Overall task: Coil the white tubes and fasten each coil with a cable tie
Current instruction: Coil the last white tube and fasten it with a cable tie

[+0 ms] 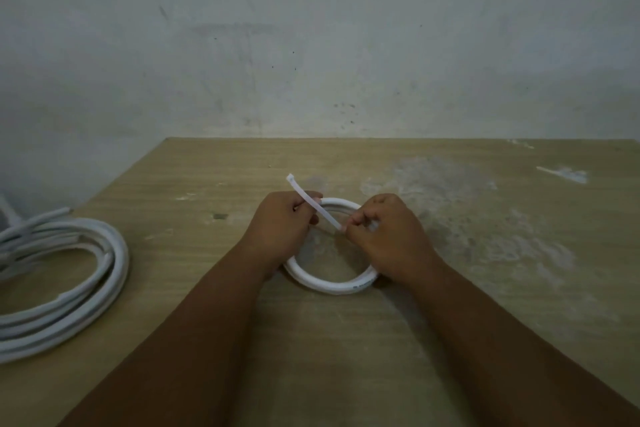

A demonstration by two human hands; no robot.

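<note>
Slant of thin white plastic cable tie [313, 201], far-left to near-right. Left hand [282, 224] gripping its middle, right hand [384, 236] pinching its near end, above round white tube coil [332, 288].

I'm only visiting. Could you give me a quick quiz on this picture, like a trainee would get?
1. True or false: the left hand and the right hand both hold the cable tie.
2. Where does the small coil lie? A) on the table, under the hands; B) on the floor; C) hung on the wall.
3. Fill in: the bigger heap of white tubes lies at the table's ____ edge.
Key: 1 true; 2 A; 3 left.
</note>
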